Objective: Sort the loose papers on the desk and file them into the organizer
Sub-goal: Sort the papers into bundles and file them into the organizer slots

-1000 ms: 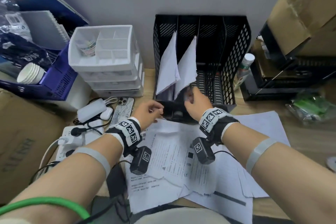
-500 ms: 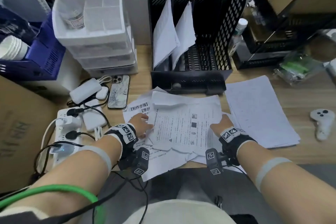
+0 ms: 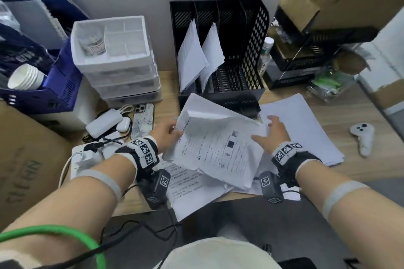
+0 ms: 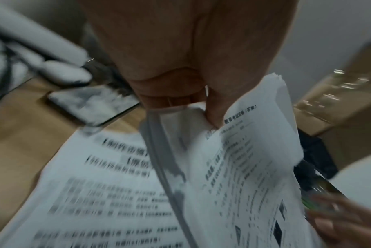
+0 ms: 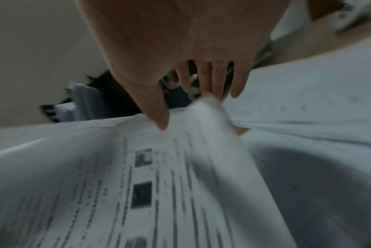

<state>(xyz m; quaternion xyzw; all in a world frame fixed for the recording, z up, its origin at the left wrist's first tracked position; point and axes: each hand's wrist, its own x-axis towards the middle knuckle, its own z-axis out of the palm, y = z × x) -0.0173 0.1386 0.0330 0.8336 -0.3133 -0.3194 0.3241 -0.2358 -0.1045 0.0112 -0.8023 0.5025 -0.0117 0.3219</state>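
Note:
A bundle of printed sheets (image 3: 218,148) hangs tilted above the desk in front of the black mesh organizer (image 3: 247,35). My left hand (image 3: 169,134) pinches its left edge, thumb on top, as the left wrist view shows on the bundle (image 4: 244,167) under my left hand (image 4: 201,110). My right hand (image 3: 270,133) lies at the bundle's right edge with straight, spread fingers and its thumb on the top sheet (image 5: 138,184). Two filed bundles (image 3: 190,57) (image 3: 213,50) lean in the organizer's left slots. More loose papers (image 3: 192,185) lie beneath, on the desk.
A thick paper stack (image 3: 306,129) lies at the right, with a white controller (image 3: 361,137) beyond it. Left of the papers are a phone (image 3: 143,120), a power bank (image 3: 105,122), a power strip (image 3: 87,155) and a white drawer unit (image 3: 115,57). A bottle (image 3: 265,54) stands beside the organizer.
Both hands came back from the organizer to the loose papers, took the top bundle at its sides and have now lifted it off the desk toward the organizer.

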